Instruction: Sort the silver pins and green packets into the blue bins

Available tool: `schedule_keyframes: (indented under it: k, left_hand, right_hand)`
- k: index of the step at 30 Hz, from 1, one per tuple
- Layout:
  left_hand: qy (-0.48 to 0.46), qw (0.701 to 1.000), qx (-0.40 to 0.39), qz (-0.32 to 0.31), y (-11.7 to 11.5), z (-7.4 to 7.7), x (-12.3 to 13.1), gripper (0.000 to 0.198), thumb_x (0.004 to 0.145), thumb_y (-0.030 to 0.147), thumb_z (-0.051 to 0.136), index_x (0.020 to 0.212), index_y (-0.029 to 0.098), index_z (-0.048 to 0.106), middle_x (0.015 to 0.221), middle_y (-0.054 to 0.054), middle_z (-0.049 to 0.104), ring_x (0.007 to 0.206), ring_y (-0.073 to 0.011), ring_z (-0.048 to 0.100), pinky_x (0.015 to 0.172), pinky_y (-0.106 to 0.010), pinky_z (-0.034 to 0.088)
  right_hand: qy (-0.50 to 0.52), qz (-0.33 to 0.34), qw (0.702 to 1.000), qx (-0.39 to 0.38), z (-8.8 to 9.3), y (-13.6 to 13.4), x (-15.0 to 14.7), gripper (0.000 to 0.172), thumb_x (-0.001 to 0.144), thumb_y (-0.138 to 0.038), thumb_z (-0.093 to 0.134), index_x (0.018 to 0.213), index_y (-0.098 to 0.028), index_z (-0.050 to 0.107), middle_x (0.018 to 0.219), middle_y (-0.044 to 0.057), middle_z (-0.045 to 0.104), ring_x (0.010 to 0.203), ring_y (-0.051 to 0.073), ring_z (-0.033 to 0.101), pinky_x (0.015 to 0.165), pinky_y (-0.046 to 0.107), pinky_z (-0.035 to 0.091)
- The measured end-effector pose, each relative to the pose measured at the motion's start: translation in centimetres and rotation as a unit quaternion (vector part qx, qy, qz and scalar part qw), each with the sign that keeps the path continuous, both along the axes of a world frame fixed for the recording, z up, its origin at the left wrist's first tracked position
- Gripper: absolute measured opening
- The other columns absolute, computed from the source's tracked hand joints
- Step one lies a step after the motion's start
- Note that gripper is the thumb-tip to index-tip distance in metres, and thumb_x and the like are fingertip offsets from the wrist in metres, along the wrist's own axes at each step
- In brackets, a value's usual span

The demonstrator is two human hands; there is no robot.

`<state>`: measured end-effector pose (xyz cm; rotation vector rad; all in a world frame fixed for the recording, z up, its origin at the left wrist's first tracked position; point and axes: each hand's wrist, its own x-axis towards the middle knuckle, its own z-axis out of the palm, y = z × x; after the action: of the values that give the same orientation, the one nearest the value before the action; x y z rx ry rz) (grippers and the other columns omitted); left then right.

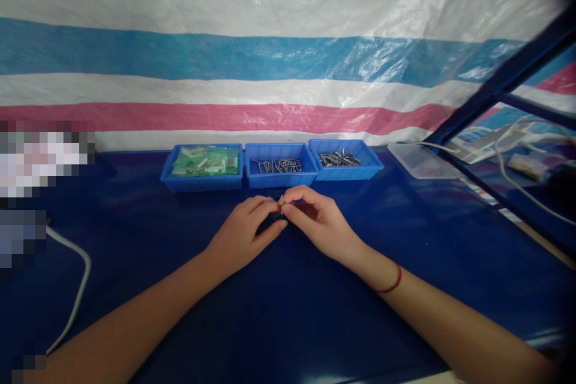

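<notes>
My left hand (249,225) and my right hand (321,216) meet above the table, just in front of the middle bin. The right thumb and forefinger are pinched together at the left fingertips. Some small metal parts (278,214) show between the hands, too small and partly hidden to name. My left fingers are curled over them, with the thumb a little lower. Behind the hands, the middle blue bin (281,180) holds metal screws (288,165). The right blue bin (351,173) contains a heap of small metal pieces (339,158).
The left blue bin (202,183) holds green packets (209,161) with screws and pale pieces. A clear plastic lid (420,162) lies right of the bins. A white cable (85,270) crosses the left side. A striped sheet (270,57) hangs behind; a dark frame (499,84) slants at right.
</notes>
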<state>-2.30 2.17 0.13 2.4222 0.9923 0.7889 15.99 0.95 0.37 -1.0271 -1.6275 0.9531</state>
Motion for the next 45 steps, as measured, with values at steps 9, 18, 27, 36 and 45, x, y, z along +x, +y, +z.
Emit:
schedule_keyframes:
  k: [9,18,27,36,45]
  left_hand:
    - [-0.033,0.999,-0.029,-0.001,0.0,0.1,0.0,0.017,0.094,0.029,0.049,0.101,0.02,0.062,0.108,-0.006,0.063,0.101,-0.0184,0.061,0.089,-0.032,0.048]
    - [-0.045,0.998,-0.034,0.0,0.1,0.1,0.1,0.015,0.094,0.027,0.049,0.097,0.019,0.061,0.102,-0.006,0.063,0.097,-0.0171,0.061,0.087,-0.031,0.048]
    - [-0.076,0.995,-0.004,0.068,0.2,-0.1,0.0,0.007,0.09,0.026,0.055,0.089,0.02,0.058,0.091,-0.002,0.061,0.086,-0.0155,0.06,0.079,-0.029,0.049]
    - [-0.093,0.991,0.015,0.095,-0.1,0.1,-0.1,0.01,0.089,0.029,0.057,0.086,0.019,0.056,0.086,-0.002,0.061,0.081,-0.015,0.059,0.076,-0.029,0.048]
    - [-0.048,0.996,0.005,0.076,0.0,-0.2,0.0,0.016,0.091,0.026,0.053,0.105,0.02,0.056,0.099,-0.004,0.064,0.095,-0.018,0.061,0.086,-0.034,0.049]
  right_hand:
    - [-0.006,-0.002,1.0,0.02,0.1,-0.2,-0.2,0.006,0.085,-0.027,0.06,0.085,-0.021,0.06,0.089,0.003,0.062,0.083,0.015,0.06,0.076,0.03,0.05]
    - [-0.013,-0.001,1.0,0.024,0.1,-0.3,-0.2,0.005,0.084,-0.024,0.06,0.087,-0.021,0.059,0.089,0.003,0.061,0.084,0.015,0.06,0.075,0.03,0.049]
    - [-0.077,-0.026,0.993,0.088,0.2,-0.2,0.0,0.005,0.087,-0.021,0.055,0.087,-0.021,0.06,0.088,0.003,0.062,0.081,0.014,0.059,0.073,0.029,0.048]
    - [-0.21,-0.028,0.965,0.154,0.5,-0.2,0.2,0.009,0.088,-0.02,0.054,0.087,-0.02,0.063,0.092,0.005,0.066,0.092,0.019,0.058,0.085,0.036,0.043]
    - [0.183,-0.223,0.956,-0.057,0.2,3.2,2.8,0.018,0.081,-0.036,0.061,0.081,-0.018,0.063,0.063,-0.003,0.05,0.055,0.009,0.046,0.052,0.022,0.038]
